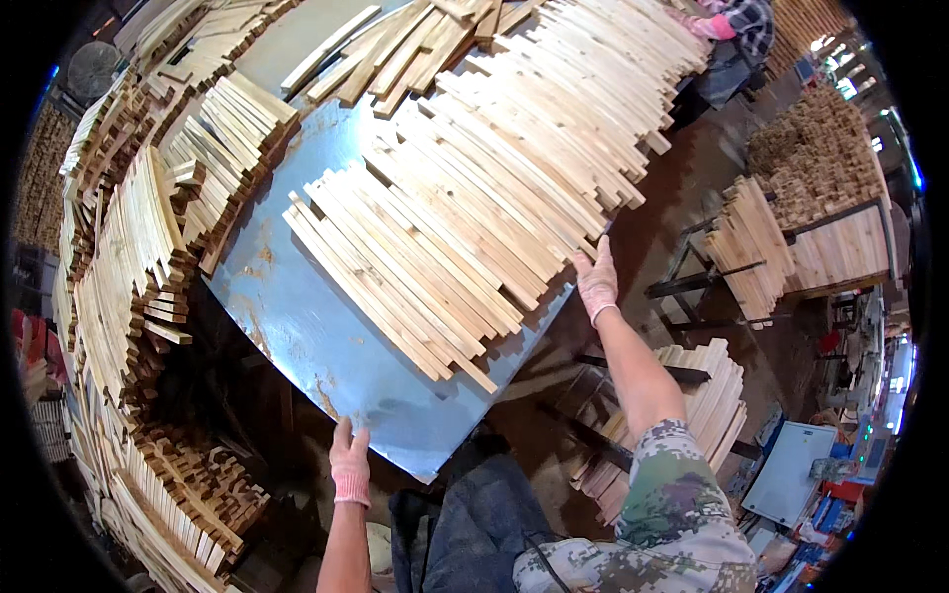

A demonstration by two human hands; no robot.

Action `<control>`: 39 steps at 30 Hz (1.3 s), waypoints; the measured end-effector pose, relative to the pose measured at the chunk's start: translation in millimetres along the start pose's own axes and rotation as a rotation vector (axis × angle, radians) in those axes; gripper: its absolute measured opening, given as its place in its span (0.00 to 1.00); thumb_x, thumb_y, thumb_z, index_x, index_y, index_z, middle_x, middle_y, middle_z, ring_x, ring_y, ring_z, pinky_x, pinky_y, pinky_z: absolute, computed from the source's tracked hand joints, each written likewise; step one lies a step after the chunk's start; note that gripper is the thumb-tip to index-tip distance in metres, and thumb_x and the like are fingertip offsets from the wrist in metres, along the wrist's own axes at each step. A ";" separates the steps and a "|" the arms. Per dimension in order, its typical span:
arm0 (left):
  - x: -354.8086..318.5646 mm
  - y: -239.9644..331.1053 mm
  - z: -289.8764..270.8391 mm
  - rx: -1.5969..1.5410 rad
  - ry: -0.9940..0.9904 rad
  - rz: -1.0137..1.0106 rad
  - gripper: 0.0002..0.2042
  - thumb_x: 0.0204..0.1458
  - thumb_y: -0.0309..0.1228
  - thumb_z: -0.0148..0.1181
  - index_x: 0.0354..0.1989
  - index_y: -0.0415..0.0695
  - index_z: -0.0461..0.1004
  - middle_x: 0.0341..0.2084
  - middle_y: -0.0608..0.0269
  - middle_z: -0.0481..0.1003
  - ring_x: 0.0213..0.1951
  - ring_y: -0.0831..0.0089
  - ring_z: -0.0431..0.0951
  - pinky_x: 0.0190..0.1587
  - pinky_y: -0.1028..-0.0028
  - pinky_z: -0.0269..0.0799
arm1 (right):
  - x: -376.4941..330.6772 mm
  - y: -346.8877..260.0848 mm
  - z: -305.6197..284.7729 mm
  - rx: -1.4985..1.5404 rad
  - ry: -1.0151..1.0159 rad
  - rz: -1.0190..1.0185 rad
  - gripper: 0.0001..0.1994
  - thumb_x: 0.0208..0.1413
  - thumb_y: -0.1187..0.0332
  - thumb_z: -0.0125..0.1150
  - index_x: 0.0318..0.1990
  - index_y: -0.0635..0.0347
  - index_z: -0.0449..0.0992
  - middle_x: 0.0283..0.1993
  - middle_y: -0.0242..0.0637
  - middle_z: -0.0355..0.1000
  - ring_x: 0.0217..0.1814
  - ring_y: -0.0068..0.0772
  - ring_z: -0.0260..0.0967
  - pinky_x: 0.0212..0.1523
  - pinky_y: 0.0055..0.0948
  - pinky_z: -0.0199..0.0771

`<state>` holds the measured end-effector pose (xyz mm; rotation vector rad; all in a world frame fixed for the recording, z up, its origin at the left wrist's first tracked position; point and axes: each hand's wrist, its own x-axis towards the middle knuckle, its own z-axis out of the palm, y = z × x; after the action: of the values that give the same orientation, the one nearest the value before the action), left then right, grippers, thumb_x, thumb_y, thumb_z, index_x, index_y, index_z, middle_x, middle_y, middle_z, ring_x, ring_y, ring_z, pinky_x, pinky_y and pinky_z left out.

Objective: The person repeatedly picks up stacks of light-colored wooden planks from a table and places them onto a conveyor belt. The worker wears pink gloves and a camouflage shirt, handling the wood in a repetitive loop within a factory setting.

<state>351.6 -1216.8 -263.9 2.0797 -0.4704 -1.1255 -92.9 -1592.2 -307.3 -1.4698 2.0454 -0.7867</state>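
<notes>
Strips of pale wood (494,188) lay side by side in a long, uneven row across the blue-grey table (287,306), slanting from its near part toward the far right corner of my view. Their ends were ragged, and one strip at the near side poked out past its neighbours. From where I stood, the worker's right hand (596,282), in a pale pink glove, was at the right-hand ends of the row, its fingers mostly straight and the palm not closed round anything; whether the fingertips pressed on the wood, I couldn't tell. The left hand (350,463), gloved the same way, was just beside the table's near left edge, fingers loosely spread, with nothing in its hold (I couldn't make out whether it touched the edge). A camouflage sleeve (682,494) covered the upper right arm, and a dark apron (489,504) hung below the table's corner.

Beyond the row, a jumble of loose strips (415,49) lay at the far end of the table. Tall stacks of timber (129,237) curved along the left side. Under the right forearm, another stack (717,390) sat by dark metal bars. At the far right corner, a co-worker's pink-gloved hand (714,27) was near the strips.
</notes>
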 end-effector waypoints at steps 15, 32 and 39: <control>223.1 30.2 -3.3 1.016 0.104 0.379 0.35 0.71 0.54 0.42 0.79 0.43 0.62 0.79 0.34 0.53 0.80 0.36 0.50 0.78 0.41 0.42 | -6.3 -31.1 53.5 0.029 -0.429 -0.381 0.28 0.68 0.68 0.63 0.74 0.67 0.69 0.69 0.55 0.74 0.70 0.47 0.75 0.70 0.42 0.73; 176.7 88.8 16.5 -0.528 -0.158 -0.042 0.40 0.57 0.35 0.75 0.76 0.40 0.62 0.63 0.59 0.74 0.63 0.65 0.75 0.70 0.61 0.70 | -40.1 -82.5 96.2 0.714 -0.727 0.258 0.31 0.63 0.70 0.65 0.73 0.67 0.64 0.58 0.36 0.75 0.55 0.30 0.74 0.59 0.32 0.77; 127.8 50.4 7.3 -0.424 -0.349 -0.154 0.41 0.48 0.38 0.82 0.71 0.38 0.69 0.56 0.60 0.79 0.55 0.68 0.79 0.60 0.66 0.78 | -84.9 -51.1 55.9 0.745 -0.822 0.443 0.26 0.61 0.72 0.67 0.67 0.64 0.70 0.52 0.32 0.75 0.49 0.25 0.74 0.53 0.30 0.79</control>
<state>417.2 -1331.4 -302.6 1.5775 -0.2074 -1.5412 4.4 -1533.3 -305.8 -0.6870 1.1731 -0.5284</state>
